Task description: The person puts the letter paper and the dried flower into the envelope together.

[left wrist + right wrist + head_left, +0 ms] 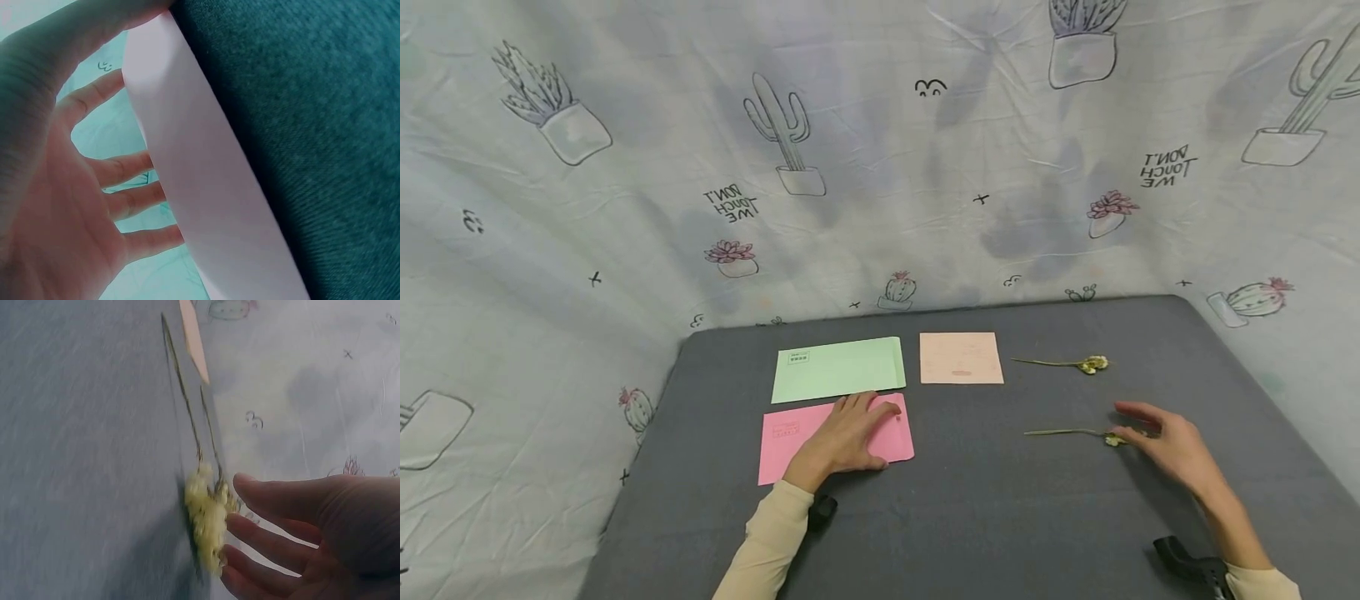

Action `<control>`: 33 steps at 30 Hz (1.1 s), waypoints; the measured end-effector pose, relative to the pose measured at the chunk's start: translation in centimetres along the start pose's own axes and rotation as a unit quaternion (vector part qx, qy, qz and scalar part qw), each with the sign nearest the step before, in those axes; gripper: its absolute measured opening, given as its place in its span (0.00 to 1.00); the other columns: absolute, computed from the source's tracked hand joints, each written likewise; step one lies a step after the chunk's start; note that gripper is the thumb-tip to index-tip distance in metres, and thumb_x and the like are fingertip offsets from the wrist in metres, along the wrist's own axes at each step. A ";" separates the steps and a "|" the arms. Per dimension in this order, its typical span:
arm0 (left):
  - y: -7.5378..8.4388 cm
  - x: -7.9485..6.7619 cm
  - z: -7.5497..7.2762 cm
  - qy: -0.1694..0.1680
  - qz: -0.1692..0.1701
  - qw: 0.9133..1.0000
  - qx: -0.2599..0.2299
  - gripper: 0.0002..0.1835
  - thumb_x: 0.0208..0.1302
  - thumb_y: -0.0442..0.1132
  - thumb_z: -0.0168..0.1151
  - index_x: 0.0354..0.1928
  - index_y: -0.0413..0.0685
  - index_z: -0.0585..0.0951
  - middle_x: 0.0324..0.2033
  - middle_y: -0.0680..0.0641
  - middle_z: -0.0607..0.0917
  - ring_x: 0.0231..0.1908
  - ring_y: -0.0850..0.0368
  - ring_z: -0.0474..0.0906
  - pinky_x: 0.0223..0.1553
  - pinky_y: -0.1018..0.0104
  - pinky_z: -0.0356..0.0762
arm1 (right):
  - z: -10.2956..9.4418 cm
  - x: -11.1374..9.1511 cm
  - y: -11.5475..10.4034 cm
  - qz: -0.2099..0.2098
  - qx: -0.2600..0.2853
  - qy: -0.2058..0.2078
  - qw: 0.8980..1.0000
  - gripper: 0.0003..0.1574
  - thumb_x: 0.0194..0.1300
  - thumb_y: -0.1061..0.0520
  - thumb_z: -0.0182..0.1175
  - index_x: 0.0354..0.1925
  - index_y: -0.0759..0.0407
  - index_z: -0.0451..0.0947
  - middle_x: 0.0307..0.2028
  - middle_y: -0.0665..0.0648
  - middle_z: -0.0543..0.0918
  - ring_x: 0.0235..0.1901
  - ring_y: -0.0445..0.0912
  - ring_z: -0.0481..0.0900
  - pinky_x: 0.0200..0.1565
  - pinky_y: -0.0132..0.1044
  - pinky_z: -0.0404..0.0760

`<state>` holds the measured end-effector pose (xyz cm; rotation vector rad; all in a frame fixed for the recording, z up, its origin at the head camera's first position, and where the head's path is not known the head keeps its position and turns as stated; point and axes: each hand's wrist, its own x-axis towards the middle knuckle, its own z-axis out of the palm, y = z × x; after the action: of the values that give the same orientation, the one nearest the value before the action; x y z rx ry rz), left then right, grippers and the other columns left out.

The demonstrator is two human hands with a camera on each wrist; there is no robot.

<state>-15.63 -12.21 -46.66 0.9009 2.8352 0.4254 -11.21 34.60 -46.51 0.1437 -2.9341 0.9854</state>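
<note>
My left hand (846, 437) rests over the pink envelope (782, 450), its fingers near the far edge and its thumb at the near edge. The envelope looks pale in the left wrist view (200, 169), where the fingers are spread and nearly straight. At the right, my right hand (1176, 450) hovers at the head of the nearer dried yellow flower (1063, 432), thumb and fingers apart. Its blossom (206, 525) lies just beyond the fingertips in the right wrist view; whether they touch it, I cannot tell.
Behind the pink envelope lies a green envelope (838, 371), with a peach envelope (961, 358) to its right. A second dried flower (1092, 364) lies farther back. A grey cloth (962, 533) covers the table, and a cactus-print curtain (865, 167) hangs behind it.
</note>
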 end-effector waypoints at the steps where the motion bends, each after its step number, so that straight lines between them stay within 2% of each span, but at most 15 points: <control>1: 0.0 0.0 0.0 0.000 0.000 1.000 0.000 0.39 0.46 0.52 0.77 0.63 0.61 0.72 0.60 0.41 0.71 0.61 0.42 0.66 0.65 0.44 0.61 | -0.1 -0.1 0.2 0.003 -0.002 -0.005 1.000 0.26 0.63 0.57 0.67 0.55 0.72 0.77 0.51 0.75 0.80 0.48 0.70 0.78 0.41 0.55 0.78; 7: 0.0 -0.1 0.1 -0.001 -0.003 1.000 0.000 0.39 0.47 0.52 0.77 0.63 0.61 0.72 0.59 0.42 0.71 0.60 0.43 0.66 0.65 0.44 0.61 | -0.6 -0.4 1.0 0.027 -0.017 -0.036 0.999 0.26 0.57 0.61 0.70 0.52 0.73 0.78 0.49 0.77 0.80 0.44 0.68 0.82 0.38 0.53 0.81; 10: 0.1 0.0 0.2 -0.001 -0.004 1.000 -0.002 0.39 0.47 0.52 0.77 0.63 0.61 0.72 0.59 0.41 0.71 0.61 0.42 0.66 0.65 0.44 0.61 | -0.5 -0.4 1.1 0.020 -0.039 -0.030 0.999 0.23 0.53 0.65 0.71 0.48 0.72 0.80 0.44 0.75 0.82 0.40 0.65 0.83 0.37 0.54 0.81; 14: 0.0 -0.1 0.3 0.002 -0.006 1.000 0.000 0.39 0.47 0.52 0.77 0.63 0.61 0.72 0.60 0.41 0.71 0.61 0.42 0.66 0.65 0.44 0.61 | -0.1 -0.2 1.0 -0.003 -0.055 -0.009 0.998 0.19 0.51 0.68 0.71 0.44 0.70 0.83 0.39 0.70 0.85 0.34 0.59 0.85 0.33 0.48 0.81; 17: 0.0 -0.1 0.3 0.004 -0.006 1.000 0.003 0.39 0.46 0.52 0.77 0.63 0.61 0.72 0.59 0.41 0.72 0.60 0.43 0.66 0.65 0.45 0.62 | 0.3 -0.1 0.9 -0.014 -0.048 0.001 0.999 0.17 0.51 0.68 0.71 0.42 0.68 0.84 0.37 0.67 0.86 0.32 0.54 0.85 0.30 0.40 0.82; 22: -0.1 -0.1 0.3 0.004 -0.002 1.000 0.005 0.39 0.46 0.52 0.77 0.63 0.62 0.72 0.59 0.41 0.72 0.60 0.43 0.66 0.64 0.46 0.62 | 1.1 0.1 0.4 -0.023 -0.026 0.004 0.999 0.16 0.52 0.67 0.71 0.42 0.67 0.85 0.36 0.64 0.87 0.30 0.45 0.85 0.30 0.35 0.81; 27: -0.2 -0.1 0.3 0.004 -0.003 1.000 0.004 0.39 0.46 0.52 0.77 0.63 0.62 0.72 0.60 0.41 0.71 0.61 0.43 0.66 0.65 0.45 0.61 | 1.8 0.7 -0.4 -0.026 -0.016 -0.006 1.000 0.15 0.55 0.64 0.71 0.43 0.66 0.84 0.37 0.63 0.87 0.31 0.48 0.85 0.31 0.39 0.82; 33: -0.3 -0.2 0.3 0.006 -0.004 1.000 0.002 0.39 0.46 0.52 0.76 0.63 0.63 0.72 0.58 0.43 0.71 0.60 0.44 0.66 0.65 0.46 0.61 | 2.6 1.4 -1.1 -0.034 -0.011 -0.004 0.999 0.13 0.59 0.63 0.69 0.44 0.63 0.85 0.38 0.59 0.87 0.33 0.45 0.85 0.33 0.34 0.81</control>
<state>-15.51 -12.47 -47.03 0.8919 2.8502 0.4250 -12.52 32.08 -47.81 0.2439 -2.9252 0.9447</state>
